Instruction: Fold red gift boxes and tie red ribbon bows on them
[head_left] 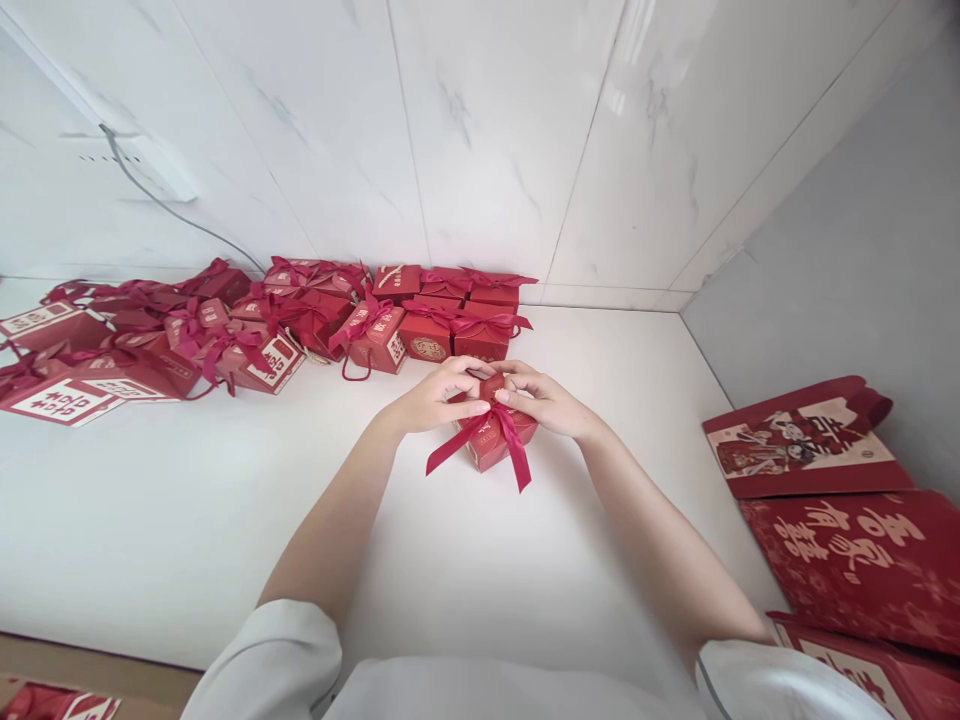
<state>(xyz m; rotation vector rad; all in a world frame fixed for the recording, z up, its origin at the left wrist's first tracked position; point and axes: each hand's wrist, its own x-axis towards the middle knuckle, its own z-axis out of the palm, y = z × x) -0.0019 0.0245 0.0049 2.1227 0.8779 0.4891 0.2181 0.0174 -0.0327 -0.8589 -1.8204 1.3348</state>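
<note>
A small red gift box (489, 452) stands on the white table (420, 590) in front of me. Tied at its top is a dark pink ribbon (519, 460), its two tails hanging down over the near side. My left hand (435, 396) closes its thumb and fingers on the upper left part of the box, beside the knot. From the other side, my right hand (551, 402) grips the top the same way, its thumb near the knot. Between the two hands a rounded red piece of the box top shows. My fingers partly hide the far side.
Several ribbon-tied red gift boxes (375, 335) line the tiled wall (495, 150) at the back and left. Large red printed bags (847, 550) lie at the right edge. A grey cable (180, 217) runs down the wall. At bottom left, red packaging (52, 702) shows below the table edge.
</note>
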